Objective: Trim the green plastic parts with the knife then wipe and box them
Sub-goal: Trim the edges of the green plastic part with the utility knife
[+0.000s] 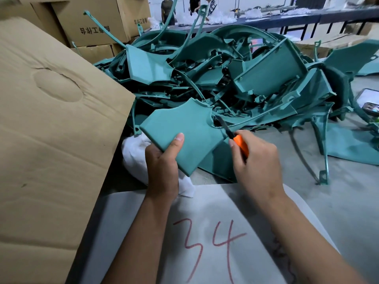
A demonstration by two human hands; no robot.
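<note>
The left hand [163, 160] holds a flat green plastic part [184, 134] near the front of the bench [348, 201], thumb pressed on its top face and fingers curled beneath. The right hand [256, 160] has its grip closed round the orange-handled knife [235, 138], blade tip at the part's notched right edge. A heap of green plastic parts [235, 74] lies just beyond. A white cloth [135, 152] sits under the left hand, beside the open cardboard box flap [51, 119]
</note>
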